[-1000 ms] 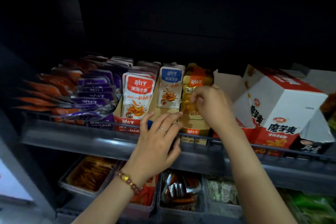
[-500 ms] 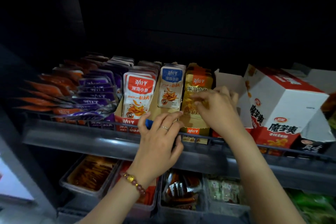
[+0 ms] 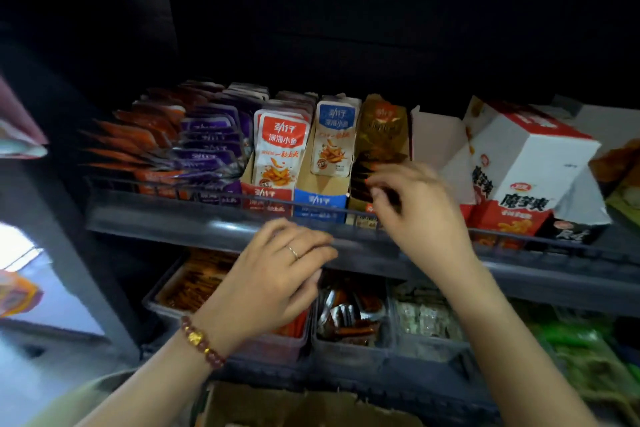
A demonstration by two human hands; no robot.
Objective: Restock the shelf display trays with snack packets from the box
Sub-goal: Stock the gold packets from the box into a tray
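Snack packets (image 3: 280,149) stand upright in cardboard display trays (image 3: 320,204) along the front edge of the upper shelf (image 3: 173,222): red-labelled ones, then blue-labelled packets (image 3: 334,139), then gold packets (image 3: 381,135) further right. Your right hand (image 3: 415,211) is at the front of the gold row and is blurred; its fingers are bent, and you cannot tell whether they pinch a packet. Your left hand (image 3: 277,274) hovers at the shelf's front edge, fingers loosely curled together, holding nothing. A white and red carton (image 3: 526,163) leans at the shelf's right end. An open brown box (image 3: 294,406) sits below your arms
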